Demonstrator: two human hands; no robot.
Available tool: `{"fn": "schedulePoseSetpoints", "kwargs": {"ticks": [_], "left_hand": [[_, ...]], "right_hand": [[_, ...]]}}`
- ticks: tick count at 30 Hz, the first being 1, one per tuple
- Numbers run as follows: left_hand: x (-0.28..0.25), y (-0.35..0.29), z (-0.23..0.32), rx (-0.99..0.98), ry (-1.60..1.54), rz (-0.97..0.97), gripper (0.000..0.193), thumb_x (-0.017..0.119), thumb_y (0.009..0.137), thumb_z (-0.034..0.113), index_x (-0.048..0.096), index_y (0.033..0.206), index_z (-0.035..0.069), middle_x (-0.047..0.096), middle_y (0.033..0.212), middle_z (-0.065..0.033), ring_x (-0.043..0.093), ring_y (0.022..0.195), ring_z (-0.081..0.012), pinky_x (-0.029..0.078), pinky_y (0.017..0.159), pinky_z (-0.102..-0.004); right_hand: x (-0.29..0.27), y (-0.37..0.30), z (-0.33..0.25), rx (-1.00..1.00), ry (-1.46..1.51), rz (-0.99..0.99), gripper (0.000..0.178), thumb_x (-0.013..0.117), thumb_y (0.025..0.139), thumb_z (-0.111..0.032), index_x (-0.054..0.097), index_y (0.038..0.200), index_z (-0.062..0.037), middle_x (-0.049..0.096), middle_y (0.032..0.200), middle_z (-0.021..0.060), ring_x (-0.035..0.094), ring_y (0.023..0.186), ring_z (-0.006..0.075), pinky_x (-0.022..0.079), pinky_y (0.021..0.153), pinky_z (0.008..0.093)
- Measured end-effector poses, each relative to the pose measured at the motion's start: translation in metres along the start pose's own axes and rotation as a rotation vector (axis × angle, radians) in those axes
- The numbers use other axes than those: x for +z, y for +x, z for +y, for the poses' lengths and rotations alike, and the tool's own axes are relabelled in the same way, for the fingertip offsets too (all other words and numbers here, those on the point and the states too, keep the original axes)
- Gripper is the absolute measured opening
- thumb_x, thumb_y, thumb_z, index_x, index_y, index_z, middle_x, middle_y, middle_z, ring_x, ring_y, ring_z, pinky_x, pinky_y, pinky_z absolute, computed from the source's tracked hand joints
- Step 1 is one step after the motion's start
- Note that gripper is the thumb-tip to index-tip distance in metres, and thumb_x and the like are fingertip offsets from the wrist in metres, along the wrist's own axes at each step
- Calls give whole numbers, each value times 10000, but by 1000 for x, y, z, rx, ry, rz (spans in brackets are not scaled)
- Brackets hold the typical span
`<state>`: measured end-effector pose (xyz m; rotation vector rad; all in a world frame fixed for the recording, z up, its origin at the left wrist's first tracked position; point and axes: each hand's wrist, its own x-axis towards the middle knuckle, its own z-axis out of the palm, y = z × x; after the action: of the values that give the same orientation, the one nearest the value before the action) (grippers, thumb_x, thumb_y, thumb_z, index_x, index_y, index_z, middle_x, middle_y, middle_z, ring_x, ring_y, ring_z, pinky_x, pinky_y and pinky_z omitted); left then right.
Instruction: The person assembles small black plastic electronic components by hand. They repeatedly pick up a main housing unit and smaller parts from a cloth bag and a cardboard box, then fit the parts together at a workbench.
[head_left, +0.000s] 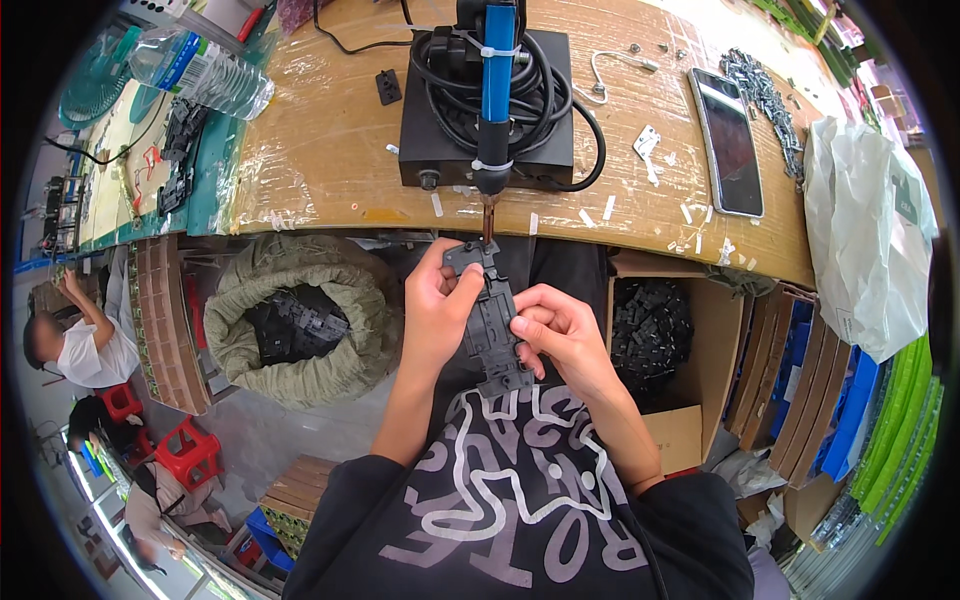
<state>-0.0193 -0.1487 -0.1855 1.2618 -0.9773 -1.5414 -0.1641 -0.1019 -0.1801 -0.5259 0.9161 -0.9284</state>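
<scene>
Both hands hold a long black moulded plastic part [490, 330] upright in front of my chest, beyond the table's near edge. My left hand [438, 310] grips its upper left side, with the thumb pressed on its face. On the lower right edge, my right hand [562, 335] pinches the part between thumb and fingers. Just above the part's top end points the copper-coloured tip of a blue-handled soldering iron [497, 85], fixed upright with zip ties. The tip appears to touch or nearly touch the part; I cannot tell which.
A black box [425, 150] with coiled cable carries the iron. Around it lie a phone [728, 145], small metal pieces [765, 100] and a water bottle [205, 75]. Below are a sack [240, 340] and a carton [720, 370] of black parts. A plastic bag [865, 230] hangs right.
</scene>
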Motion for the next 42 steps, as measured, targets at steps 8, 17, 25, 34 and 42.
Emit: {"fn": "schedulePoseSetpoints", "kwargs": {"ticks": [8,17,25,34,42], "left_hand": [[0,-3,-3,-6,-17,2,106,504,783,14,479,884,-10,527,687,-9,462,573,-18,373,484,-163],[1,0,1,-25,-11,1,105,506,783,13,480,883,-8,523,688,-6,457,573,-18,368,485,-162],[-5,2,-23,25,80,-60,165,514,803,63,470,954,10,518,715,-12,463,591,-34,370,480,-172],[-131,-13,-46,-70,496,363,238,488,830,170,498,1036,53,567,762,-33,482,561,-58,385,436,-175],[-305,-18,-98,-109,1114,655,182,519,780,154,550,910,31,593,734,-116,563,639,-215,434,576,-318]], "right_hand": [[-3,-2,3,20,4,6,116,530,809,-68,504,878,21,542,644,33,480,473,64,334,368,176],[1,0,0,17,24,17,100,540,809,-75,500,873,-10,524,571,30,442,417,54,324,365,173],[-14,4,6,39,-80,10,119,558,796,-86,514,873,-6,522,578,32,441,421,53,318,369,169],[-184,-36,80,-67,-321,844,152,566,765,-96,510,888,-27,503,528,35,417,384,64,320,323,198],[-338,-105,180,192,-607,1419,209,578,767,-160,525,907,-14,571,665,76,534,472,131,415,397,234]]}}
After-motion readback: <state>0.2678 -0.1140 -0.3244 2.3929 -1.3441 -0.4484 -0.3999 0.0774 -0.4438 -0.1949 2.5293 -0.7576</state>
